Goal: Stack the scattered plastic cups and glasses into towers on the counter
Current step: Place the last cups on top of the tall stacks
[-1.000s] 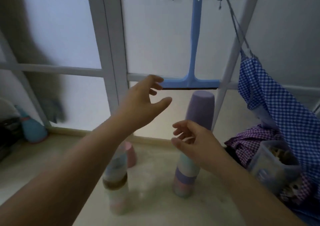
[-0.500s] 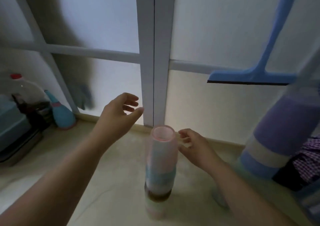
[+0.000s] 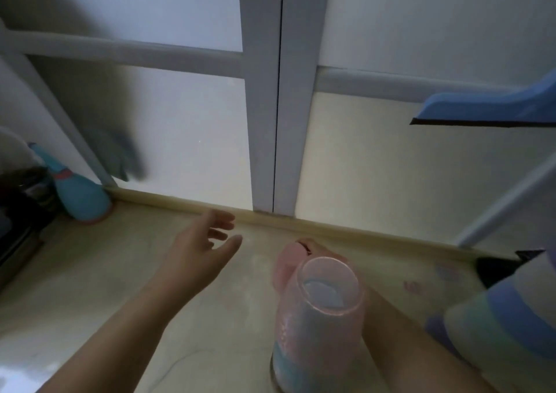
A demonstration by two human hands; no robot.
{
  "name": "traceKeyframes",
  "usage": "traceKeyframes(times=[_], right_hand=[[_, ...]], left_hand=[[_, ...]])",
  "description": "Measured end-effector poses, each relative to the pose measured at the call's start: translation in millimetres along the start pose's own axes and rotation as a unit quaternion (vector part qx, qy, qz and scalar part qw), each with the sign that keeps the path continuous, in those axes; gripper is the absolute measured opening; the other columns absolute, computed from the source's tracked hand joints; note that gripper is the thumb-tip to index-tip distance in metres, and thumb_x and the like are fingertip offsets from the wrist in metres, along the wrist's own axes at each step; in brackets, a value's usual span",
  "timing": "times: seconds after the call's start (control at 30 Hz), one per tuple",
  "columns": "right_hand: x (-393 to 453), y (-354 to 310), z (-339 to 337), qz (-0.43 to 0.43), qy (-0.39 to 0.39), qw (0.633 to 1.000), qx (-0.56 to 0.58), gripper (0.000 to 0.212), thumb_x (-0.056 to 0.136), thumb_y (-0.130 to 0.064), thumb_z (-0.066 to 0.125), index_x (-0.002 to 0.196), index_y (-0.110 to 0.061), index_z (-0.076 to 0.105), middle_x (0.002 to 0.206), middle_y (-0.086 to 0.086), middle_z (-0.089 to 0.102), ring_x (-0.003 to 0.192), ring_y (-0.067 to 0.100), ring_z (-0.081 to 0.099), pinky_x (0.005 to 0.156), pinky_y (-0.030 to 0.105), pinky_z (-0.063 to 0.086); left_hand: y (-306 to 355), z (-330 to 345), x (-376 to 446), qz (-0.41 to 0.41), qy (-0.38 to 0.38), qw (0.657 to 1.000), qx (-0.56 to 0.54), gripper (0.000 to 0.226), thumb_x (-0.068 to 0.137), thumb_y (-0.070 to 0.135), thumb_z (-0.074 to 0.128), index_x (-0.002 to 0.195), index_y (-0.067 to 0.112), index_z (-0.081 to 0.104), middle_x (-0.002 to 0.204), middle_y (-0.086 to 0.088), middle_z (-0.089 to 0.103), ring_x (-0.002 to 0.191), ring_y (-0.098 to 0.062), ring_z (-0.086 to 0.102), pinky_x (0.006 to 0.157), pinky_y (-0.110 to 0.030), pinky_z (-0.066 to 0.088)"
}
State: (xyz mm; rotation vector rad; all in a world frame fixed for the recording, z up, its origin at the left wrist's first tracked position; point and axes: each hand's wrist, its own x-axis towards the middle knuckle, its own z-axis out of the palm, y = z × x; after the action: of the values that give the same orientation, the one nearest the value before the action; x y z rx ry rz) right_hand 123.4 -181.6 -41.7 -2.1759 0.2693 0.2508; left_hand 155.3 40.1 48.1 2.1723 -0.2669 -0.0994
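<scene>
Right hand (image 3: 313,249) behind cup tower (image 3: 316,326), grip on loose pink cup (image 3: 285,262) unclear. Left hand (image 3: 204,248) open, empty. Lift cup clear, seat squarely over tower rim.

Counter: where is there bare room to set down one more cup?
The counter is bare between the blue bottle and the left hand, and forward to the window sill. It is crowded on the right: the near cup tower, the pink cup behind it and the second tower stand close together.

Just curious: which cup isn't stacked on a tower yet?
The solid pink cup behind the near tower, beside the right hand. The others sit nested in towers.
</scene>
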Motion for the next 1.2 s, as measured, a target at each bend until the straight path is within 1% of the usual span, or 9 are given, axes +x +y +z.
traceKeyframes(times=[0.1, 0.23, 0.37, 0.5, 0.67, 0.8, 0.87, 1.0, 1.2], right_hand=[[-10, -9, -6, 0.019, 0.003, 0.999, 0.043, 0.042, 0.086, -0.009, 0.053, 0.127, -0.018, 0.048, 0.121, 0.007, 0.06, 0.105, 0.021, 0.058, 0.084, 0.023, 0.041], [-31, -36, -33, -0.004, 0.038, 0.992, 0.119, 0.06, 0.061, -0.034, 0.075, 0.115, -0.017, 0.054, 0.113, 0.003, 0.063, 0.103, 0.019, 0.059, 0.086, 0.031, 0.05], [-59, -72, -71, -0.062, 0.102, 0.99, 0.074, 0.055, 0.063, -0.028, 0.081, 0.11, -0.032, 0.053, 0.103, -0.019, 0.059, 0.092, -0.006, 0.054, 0.071, 0.008, 0.04], [-99, -114, -111, -0.112, 0.162, 0.979, 0.048, 0.053, 0.066, -0.025, 0.078, 0.108, -0.038, 0.049, 0.112, -0.01, 0.059, 0.095, 0.004, 0.057, 0.075, 0.016, 0.045], [-165, -163, -161, -0.171, 0.211, 0.962, 0.037, 0.048, 0.07, -0.028, 0.075, 0.108, -0.039, 0.047, 0.098, -0.019, 0.058, 0.086, 0.0, 0.058, 0.065, 0.015, 0.044], [-223, -185, -215, -0.192, 0.297, 0.935, 0.017, 0.053, 0.068, -0.034, 0.073, 0.115, -0.03, 0.048, 0.105, -0.013, 0.059, 0.093, 0.006, 0.06, 0.075, 0.027, 0.051], [-249, -186, -242, -0.194, 0.35, 0.917, 0.0, 0.055, 0.066, -0.036, 0.071, 0.116, -0.027, 0.05, 0.107, -0.009, 0.06, 0.093, 0.009, 0.06, 0.074, 0.03, 0.053], [-275, -165, -283, -0.151, 0.419, 0.894, -0.043, 0.052, 0.074, -0.033, 0.07, 0.121, -0.021, 0.052, 0.109, -0.004, 0.059, 0.09, 0.011, 0.058, 0.061, 0.018, 0.043], [-259, -106, -278, -0.065, 0.368, 0.927, -0.03, 0.056, 0.073, -0.034, 0.073, 0.122, -0.02, 0.052, 0.109, -0.004, 0.057, 0.089, 0.009, 0.054, 0.062, 0.018, 0.042]], left_hand=[[2, 0, -2, 0.008, 0.001, 1.0, -0.002, 0.024, 0.078, 0.025, 0.067, 0.096, 0.034, 0.054, 0.098, 0.012, 0.064, 0.087, -0.002, 0.06, 0.073, -0.023, 0.048], [20, -11, -5, 0.035, 0.0, 0.999, -0.006, 0.026, 0.078, 0.025, 0.066, 0.09, 0.043, 0.052, 0.096, 0.016, 0.062, 0.088, -0.003, 0.06, 0.081, -0.032, 0.051], [60, -26, -9, 0.082, 0.018, 0.996, -0.017, 0.024, 0.079, 0.024, 0.065, 0.1, 0.031, 0.056, 0.099, 0.013, 0.063, 0.089, -0.004, 0.061, 0.077, -0.028, 0.05], [114, -40, -20, 0.149, 0.029, 0.988, -0.022, 0.022, 0.08, 0.024, 0.064, 0.1, 0.03, 0.056, 0.097, 0.017, 0.062, 0.089, -0.002, 0.06, 0.078, -0.028, 0.049], [177, -47, -44, 0.223, 0.028, 0.974, -0.035, 0.026, 0.081, 0.026, 0.062, 0.106, 0.023, 0.056, 0.099, 0.01, 0.063, 0.092, -0.005, 0.06, 0.075, -0.02, 0.046], [218, -44, -64, 0.266, 0.007, 0.962, -0.062, 0.026, 0.08, 0.029, 0.061, 0.105, 0.025, 0.056, 0.098, 0.014, 0.063, 0.091, -0.002, 0.06, 0.076, -0.019, 0.047], [235, -38, -73, 0.28, -0.005, 0.957, -0.073, 0.028, 0.08, 0.028, 0.061, 0.107, 0.024, 0.056, 0.098, 0.013, 0.063, 0.091, -0.003, 0.06, 0.077, -0.019, 0.047], [254, -21, -85, 0.299, -0.02, 0.951, -0.075, 0.027, 0.081, 0.025, 0.061, 0.107, 0.023, 0.054, 0.1, 0.01, 0.062, 0.09, -0.003, 0.059, 0.072, -0.015, 0.045], [255, 0, -95, 0.297, -0.023, 0.952, -0.075, 0.024, 0.082, 0.023, 0.061, 0.105, 0.022, 0.055, 0.1, 0.006, 0.064, 0.089, -0.004, 0.059, 0.071, -0.013, 0.044]])
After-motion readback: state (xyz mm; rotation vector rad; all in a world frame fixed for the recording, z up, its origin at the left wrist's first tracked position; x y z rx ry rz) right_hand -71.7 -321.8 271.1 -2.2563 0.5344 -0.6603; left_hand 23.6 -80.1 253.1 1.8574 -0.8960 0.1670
